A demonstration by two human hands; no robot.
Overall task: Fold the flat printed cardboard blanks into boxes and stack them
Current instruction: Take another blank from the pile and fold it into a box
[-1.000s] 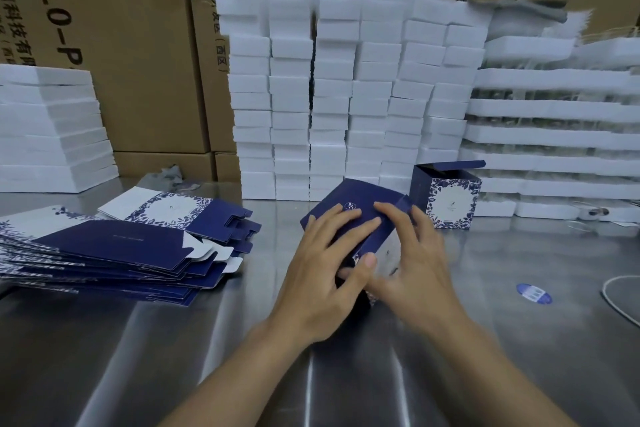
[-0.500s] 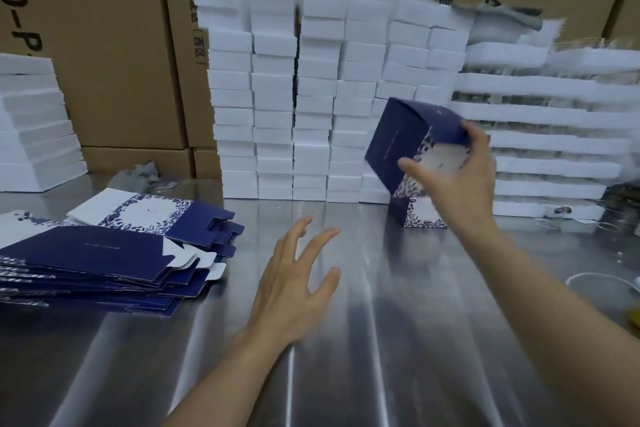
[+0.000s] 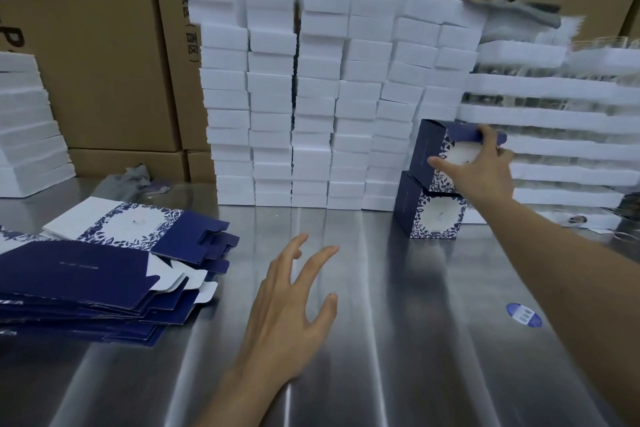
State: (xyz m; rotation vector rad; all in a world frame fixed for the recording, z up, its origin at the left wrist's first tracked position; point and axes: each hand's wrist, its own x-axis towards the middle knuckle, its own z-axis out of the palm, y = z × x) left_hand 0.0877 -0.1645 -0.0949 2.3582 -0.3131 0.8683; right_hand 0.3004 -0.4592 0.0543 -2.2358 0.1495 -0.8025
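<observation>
Navy-and-white printed cardboard makes two folded boxes at the back right of the steel worktop [image 3: 381,288]. The lower box [image 3: 434,215] stands on the metal, and the upper box [image 3: 431,152] sits on it, shifted a little to the right. My right hand [image 3: 479,172] grips the upper box, thumb on its leaf-printed front and fingers curled over the top flap. My left hand [image 3: 289,308] hovers over the worktop with fingers spread, holding nothing, well apart from the right.

To my left lies one fanned pile of flat blanks [image 3: 104,274], too overlapped to count. Just behind the boxes rise six columns of white foam blocks [image 3: 311,97]. Long white foam slabs [image 3: 554,114] are stacked at right, and another white stack [image 3: 27,135] stands far left. Brown cartons [image 3: 97,45] wall the back. One blue oval sticker [image 3: 523,314] lies near my right forearm, and a grey rag [image 3: 133,177] lies behind the blanks.
</observation>
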